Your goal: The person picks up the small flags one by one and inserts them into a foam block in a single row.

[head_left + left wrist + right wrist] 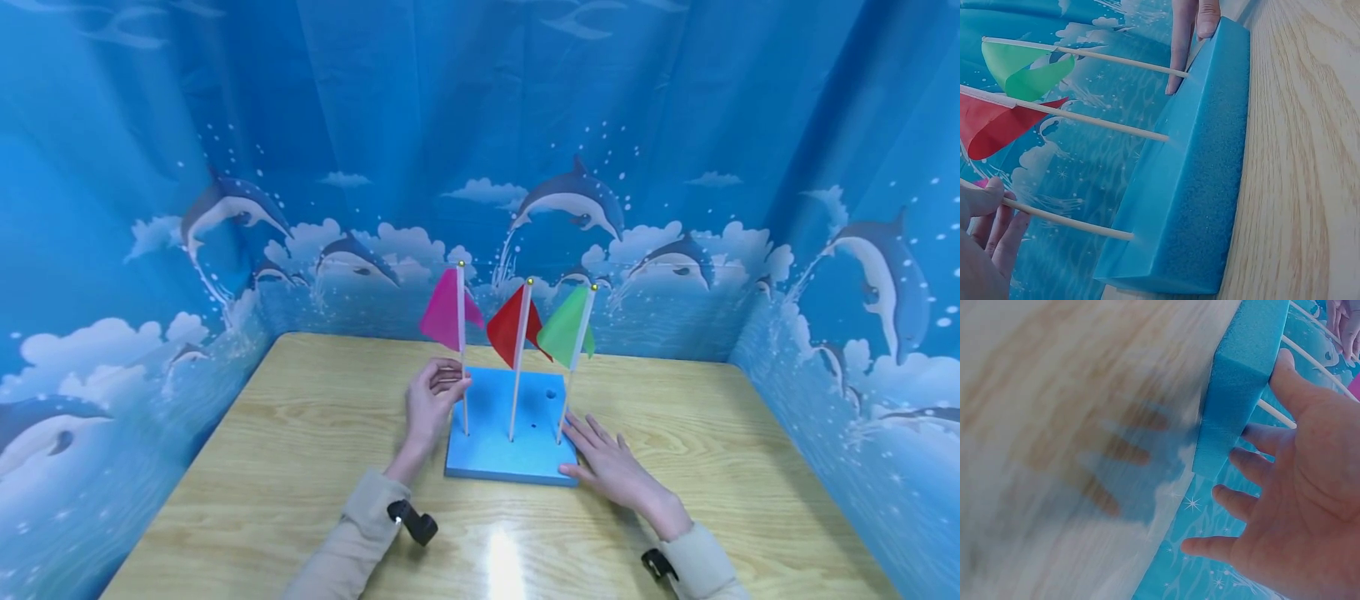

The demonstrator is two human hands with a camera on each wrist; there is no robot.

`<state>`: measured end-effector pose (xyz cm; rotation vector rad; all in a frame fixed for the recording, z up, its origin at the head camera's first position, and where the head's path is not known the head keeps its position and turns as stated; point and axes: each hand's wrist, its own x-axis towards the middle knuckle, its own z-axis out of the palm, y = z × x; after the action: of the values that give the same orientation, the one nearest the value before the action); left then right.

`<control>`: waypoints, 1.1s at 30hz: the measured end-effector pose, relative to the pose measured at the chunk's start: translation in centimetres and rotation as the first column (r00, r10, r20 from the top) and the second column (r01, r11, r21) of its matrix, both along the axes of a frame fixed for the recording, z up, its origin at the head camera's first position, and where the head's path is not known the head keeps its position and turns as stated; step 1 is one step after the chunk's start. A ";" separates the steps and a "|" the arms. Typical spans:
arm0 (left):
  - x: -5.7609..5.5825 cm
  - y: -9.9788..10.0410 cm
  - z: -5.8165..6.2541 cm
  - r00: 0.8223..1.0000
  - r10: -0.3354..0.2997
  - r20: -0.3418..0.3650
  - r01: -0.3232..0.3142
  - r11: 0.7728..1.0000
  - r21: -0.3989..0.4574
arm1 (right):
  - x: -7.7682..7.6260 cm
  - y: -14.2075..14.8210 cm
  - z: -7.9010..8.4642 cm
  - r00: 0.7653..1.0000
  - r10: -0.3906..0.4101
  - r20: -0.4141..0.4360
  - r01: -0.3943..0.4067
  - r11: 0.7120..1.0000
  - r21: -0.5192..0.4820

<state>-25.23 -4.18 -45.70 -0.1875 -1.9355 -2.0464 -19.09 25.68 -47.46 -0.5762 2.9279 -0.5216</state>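
Note:
A blue foam block [495, 459] lies on the table with three paper flags standing in it on thin wooden sticks. My left hand [429, 410] pinches the stick of the pink flag [444, 315] between thumb and fingers, above the block's left side. That stick's lower end [1113, 232] is sunk in the foam. The red flag [506, 327] stands in the middle and leans slightly right. Further right, the green flag [564, 327] tilts more. Fingers spread, my right hand [617, 468] rests at the block's right edge, its thumb on the near corner, close to the green flag's stick.
Small dark holes [551, 394] show in the foam's top, right of the red flag's stick. The wooden table [315, 425] extends around the block. A blue curtain [360, 125] printed with dolphins hangs behind and along both sides.

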 end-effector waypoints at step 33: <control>1.0 -0.2 -0.4 0.995 -0.005 0.100 0.038 0.946 -0.323 | -0.4 0.1 0.3 0.998 -0.010 -0.056 0.007 0.998 -0.064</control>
<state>-24.18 -4.34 -46.12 -0.1854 -2.3343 -1.7651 -19.51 25.81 -47.20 -0.5954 2.9775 -0.6110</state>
